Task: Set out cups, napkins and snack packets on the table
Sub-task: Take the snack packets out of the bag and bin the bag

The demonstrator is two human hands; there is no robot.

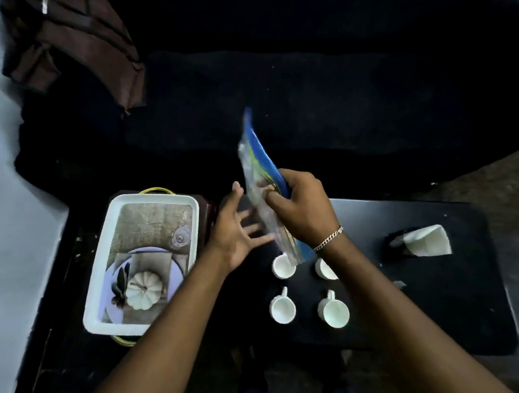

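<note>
My right hand grips a blue and clear snack packet, holding it upright on edge above the black table. Just left of the packet, my left hand is spread with straight fingers and holds nothing. Several small white cups stand in two rows on the table below my hands; the packet and my right wrist partly cover the far two. A folded white napkin lies at the table's right side.
A white tray with a printed pumpkin picture sits on a stand to the left of the table. A dark sofa fills the back, with a brown bag at its upper left. Something small and dark lies beside the napkin.
</note>
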